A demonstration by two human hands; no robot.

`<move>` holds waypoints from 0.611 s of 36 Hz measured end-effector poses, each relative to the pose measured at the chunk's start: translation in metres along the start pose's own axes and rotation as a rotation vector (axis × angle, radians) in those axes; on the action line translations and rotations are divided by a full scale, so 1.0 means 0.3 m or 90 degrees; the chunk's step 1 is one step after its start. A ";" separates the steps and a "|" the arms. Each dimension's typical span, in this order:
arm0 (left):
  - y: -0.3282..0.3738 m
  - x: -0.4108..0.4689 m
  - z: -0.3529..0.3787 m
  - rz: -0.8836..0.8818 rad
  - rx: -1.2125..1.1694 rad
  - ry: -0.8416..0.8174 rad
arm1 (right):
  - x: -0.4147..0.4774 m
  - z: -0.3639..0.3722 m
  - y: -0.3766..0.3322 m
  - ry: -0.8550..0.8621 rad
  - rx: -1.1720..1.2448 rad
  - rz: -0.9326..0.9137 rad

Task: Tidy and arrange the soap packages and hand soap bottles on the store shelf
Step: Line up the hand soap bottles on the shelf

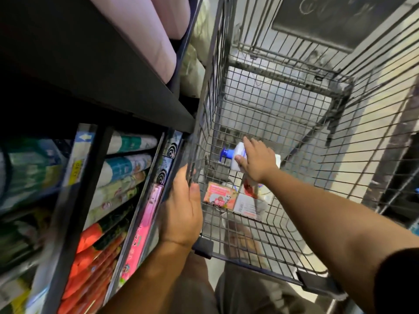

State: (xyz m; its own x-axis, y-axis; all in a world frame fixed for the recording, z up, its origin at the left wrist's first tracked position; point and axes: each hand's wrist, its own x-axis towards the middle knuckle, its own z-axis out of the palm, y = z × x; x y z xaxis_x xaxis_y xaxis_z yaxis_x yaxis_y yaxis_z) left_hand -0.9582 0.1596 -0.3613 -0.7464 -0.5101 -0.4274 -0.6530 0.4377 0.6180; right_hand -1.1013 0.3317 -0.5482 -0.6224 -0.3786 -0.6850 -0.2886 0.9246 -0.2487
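Hand soap bottle (237,151), white with a blue pump, lies on its side low inside the wire cart (294,123), caught between the right fingers and thumb.

Far to the left of both hands stands the store shelf (95,168), its dark boards packed with rows of wrapped goods in green, white and orange. Pale pink packs (147,35) lie on the board above. Flat pink boxes (145,225) stand on edge at the shelf's end, just left of the left fingers.

The left hand (181,207) grips the cart's near left wall. Its fingers are curled over the top wire and hidden behind the mesh, and the thumb lies along the near side of it.

Just right of that thumb, and lower in the cart, an orange and pink soap package (218,196) lies flat on the cart floor. A white box (246,206) touches its right edge. Both sit below the right wrist, nearer the person than the bottle.

The right hand (258,159) reaches down into the cart with the arm stretched out. Its fingers lie together over the far side of the bottle and the thumb presses the near side, so the hand is clamped on the bottle's body. The pump points left, away from the palm, beyond the fingertips (246,140)
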 end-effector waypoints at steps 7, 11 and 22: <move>-0.021 0.006 0.005 0.037 0.030 0.012 | -0.010 -0.097 0.007 -0.083 0.075 -0.008; -0.033 0.012 0.009 0.040 0.043 0.010 | -0.103 -0.137 -0.001 -0.014 0.083 -0.021; -0.020 -0.008 -0.030 0.035 -0.053 -0.060 | -0.585 -0.234 -0.105 0.090 0.091 -0.033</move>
State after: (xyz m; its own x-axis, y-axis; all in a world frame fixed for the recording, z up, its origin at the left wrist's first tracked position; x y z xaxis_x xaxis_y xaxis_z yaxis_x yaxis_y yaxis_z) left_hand -0.9514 0.1515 -0.3580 -0.7915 -0.4144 -0.4492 -0.6015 0.3980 0.6927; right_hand -1.0341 0.3661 -0.3720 -0.7078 -0.4194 -0.5684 -0.2232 0.8962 -0.3833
